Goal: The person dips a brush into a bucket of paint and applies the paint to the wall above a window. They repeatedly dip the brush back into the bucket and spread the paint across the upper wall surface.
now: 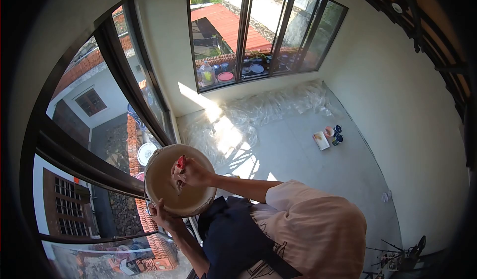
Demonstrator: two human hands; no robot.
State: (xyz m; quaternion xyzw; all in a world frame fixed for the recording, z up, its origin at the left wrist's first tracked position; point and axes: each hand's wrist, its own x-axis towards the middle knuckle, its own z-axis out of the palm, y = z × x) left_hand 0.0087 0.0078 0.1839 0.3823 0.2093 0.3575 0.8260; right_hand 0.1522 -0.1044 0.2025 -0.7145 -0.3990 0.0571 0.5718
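A round white bucket (158, 165) full of cream paint is held close to my chest, beside the dark window frame (89, 172) on the left. My left hand (166, 219) grips it from underneath at the near rim. Over the paint, my right hand (195, 174) is closed on a red-handled tool (182, 161). The tool's working end dips into the paint and is hidden by my fingers. My white shirt and dark apron (233, 239) fill the lower middle.
A second dark-framed window (263, 35) is set in the far wall. Crumpled clear plastic sheeting (268, 105) lies on the grey floor beneath it. Small paint cans and a tray (329, 136) sit near the right wall. A metal stand (397, 256) is at bottom right.
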